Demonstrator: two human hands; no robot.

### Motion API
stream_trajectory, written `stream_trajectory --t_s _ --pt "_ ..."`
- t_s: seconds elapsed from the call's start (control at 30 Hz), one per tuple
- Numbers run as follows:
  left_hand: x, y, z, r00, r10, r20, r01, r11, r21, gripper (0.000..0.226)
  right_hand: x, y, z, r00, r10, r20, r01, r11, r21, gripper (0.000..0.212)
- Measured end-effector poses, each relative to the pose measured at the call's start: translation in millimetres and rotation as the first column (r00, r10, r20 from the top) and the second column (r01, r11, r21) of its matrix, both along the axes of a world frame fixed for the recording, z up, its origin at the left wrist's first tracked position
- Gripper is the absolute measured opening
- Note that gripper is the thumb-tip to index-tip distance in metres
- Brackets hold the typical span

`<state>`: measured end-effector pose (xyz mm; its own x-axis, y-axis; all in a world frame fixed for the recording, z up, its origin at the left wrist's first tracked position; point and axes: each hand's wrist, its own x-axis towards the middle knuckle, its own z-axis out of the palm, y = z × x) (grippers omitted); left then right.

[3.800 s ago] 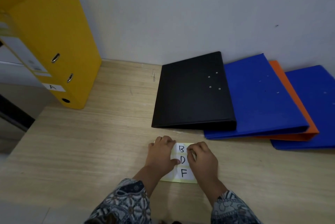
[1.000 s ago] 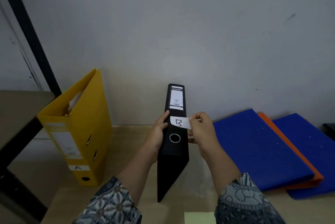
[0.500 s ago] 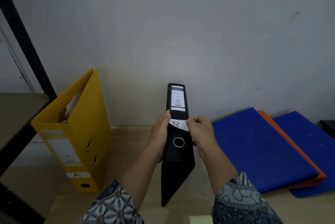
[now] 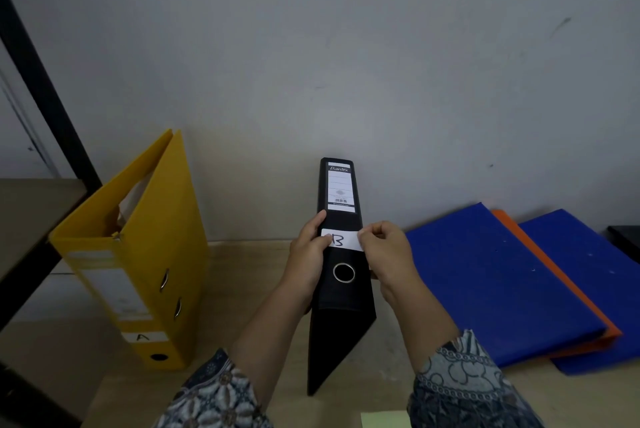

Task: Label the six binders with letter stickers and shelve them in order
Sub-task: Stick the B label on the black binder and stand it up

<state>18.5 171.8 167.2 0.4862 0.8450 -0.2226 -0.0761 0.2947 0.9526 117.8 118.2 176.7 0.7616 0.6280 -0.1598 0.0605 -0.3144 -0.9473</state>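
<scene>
Pinching the right end of the white paper sticker marked B (image 4: 346,240) with my right hand (image 4: 388,251), I hold it across the spine of the black lever-arch binder (image 4: 343,296), just above its ring hole. My left hand (image 4: 308,254) grips the spine's left edge, thumb pressing the sticker's left end. The binder stands upright on the pale wooden table (image 4: 235,282), between the upright yellow binder labelled A (image 4: 162,230) and the flat blue binder (image 4: 485,282).
</scene>
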Motion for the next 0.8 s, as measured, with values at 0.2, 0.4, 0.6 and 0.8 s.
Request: stream_trajectory --t_s 0.2,0.4,0.6,0.8 --pt "1 1 -2 1.0 0.008 -0.01 -0.008 1.0 0.025 0.05 2 -1 -5 0.999 0.015 0.032 -0.016 1.0 0.014 0.008" --pt "3 2 -7 0.998 0.024 -0.054 -0.02 0.997 0.072 0.05 2 -1 -7 0.997 0.015 0.073 -0.017 0.999 0.028 0.007" --pt "2 0 -4 0.996 0.017 -0.084 -0.007 0.994 0.111 0.049 -1 -6 -13 0.995 0.017 0.094 -0.028 0.993 0.117 0.018" --pt "0 0 -1 0.976 -0.002 -0.216 0.047 0.978 0.205 0.041 -4 -5 -7 0.994 0.064 -0.085 -0.054 0.992 0.115 0.045"
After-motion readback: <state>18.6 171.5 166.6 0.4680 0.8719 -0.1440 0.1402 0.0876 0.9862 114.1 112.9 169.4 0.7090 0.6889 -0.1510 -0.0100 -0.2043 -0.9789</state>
